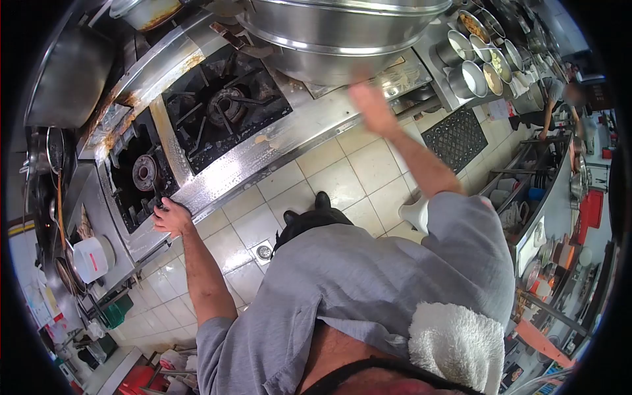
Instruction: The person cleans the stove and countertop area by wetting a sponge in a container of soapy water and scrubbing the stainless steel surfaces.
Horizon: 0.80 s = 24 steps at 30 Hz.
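My left hand is at the front edge of the stove, by the small left burner, its fingers curled at the burner's edge; what they grip, if anything, is hidden. Raised over the steel front ledge, my right hand is smeared by motion, just below the large stacked steel steamer. It does not visibly hold anything. Between the two hands lies the big black burner with nothing on its grate.
Steel pots of food stand at the upper right. A white container sits at the left. A black mat lies on the tiled floor. Another person leans at shelving on the far right.
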Each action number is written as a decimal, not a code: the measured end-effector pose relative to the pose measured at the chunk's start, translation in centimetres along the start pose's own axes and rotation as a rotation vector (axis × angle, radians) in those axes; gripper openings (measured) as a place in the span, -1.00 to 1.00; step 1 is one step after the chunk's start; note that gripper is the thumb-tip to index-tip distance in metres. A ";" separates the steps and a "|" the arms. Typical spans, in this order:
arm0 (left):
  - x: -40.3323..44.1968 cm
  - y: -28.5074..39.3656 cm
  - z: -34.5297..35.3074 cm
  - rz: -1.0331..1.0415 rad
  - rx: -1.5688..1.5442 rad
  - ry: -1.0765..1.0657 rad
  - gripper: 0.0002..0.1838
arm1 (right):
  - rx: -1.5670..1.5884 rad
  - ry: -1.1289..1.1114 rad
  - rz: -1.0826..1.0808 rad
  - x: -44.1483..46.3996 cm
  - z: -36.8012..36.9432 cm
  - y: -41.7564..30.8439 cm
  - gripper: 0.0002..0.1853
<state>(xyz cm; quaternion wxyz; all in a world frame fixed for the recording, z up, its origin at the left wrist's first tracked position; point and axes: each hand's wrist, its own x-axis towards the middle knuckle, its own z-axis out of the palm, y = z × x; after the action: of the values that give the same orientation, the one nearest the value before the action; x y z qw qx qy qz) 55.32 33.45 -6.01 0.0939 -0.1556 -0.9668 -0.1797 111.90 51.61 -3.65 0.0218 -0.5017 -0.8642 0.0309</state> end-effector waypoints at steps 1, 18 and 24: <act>-0.1 -0.2 -0.2 0.007 -0.017 0.001 -0.35 | -0.068 0.100 0.152 -0.5 0.9 5.1 -0.22; -0.1 0.3 -0.3 -0.010 -0.050 -0.007 -0.37 | -0.085 0.189 0.250 -0.3 0.7 6.0 -0.32; -0.4 0.5 -1.0 -0.040 -0.044 -0.014 -0.37 | 0.191 0.211 0.012 1.7 4.0 -15.0 -0.18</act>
<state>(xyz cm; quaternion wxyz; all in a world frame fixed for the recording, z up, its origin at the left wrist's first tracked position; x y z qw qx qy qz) 55.98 33.46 -5.04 0.0801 -0.1394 -0.9661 -0.2018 97.73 45.56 -6.46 0.1597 -0.5030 -0.8473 0.0602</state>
